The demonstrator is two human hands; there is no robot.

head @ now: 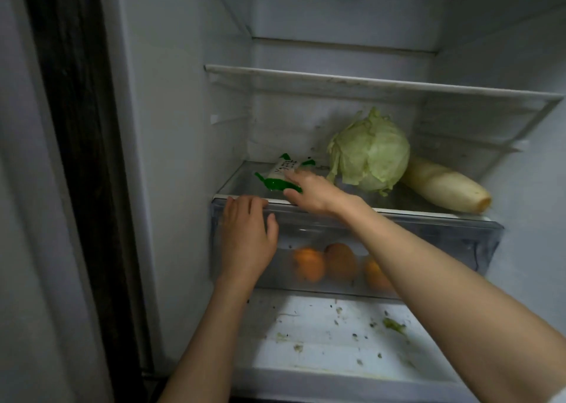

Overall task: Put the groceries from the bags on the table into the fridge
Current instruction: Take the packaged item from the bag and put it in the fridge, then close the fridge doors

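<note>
On the fridge shelf (428, 211): cabbage (370, 151) and radish (444, 186) stowed at 3 o'clock; packet (283, 169) under flat right hand (309, 189), grip unclear. Left hand (246, 234) open on drawer (444, 240). Bags unseen.

Green-white packet (283, 174) flat on shelf, cabbage (370, 151), radish (444, 186) beside

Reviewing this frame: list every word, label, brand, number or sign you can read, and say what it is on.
Green and white packet on the glass shelf, under the right hand: dark handwritten-looking lines on its white panel, too blurred and small to read.
Cabbage, white radish, clear drawer touched by the left hand: no text visible.
Nothing else bears readable writing.
</note>
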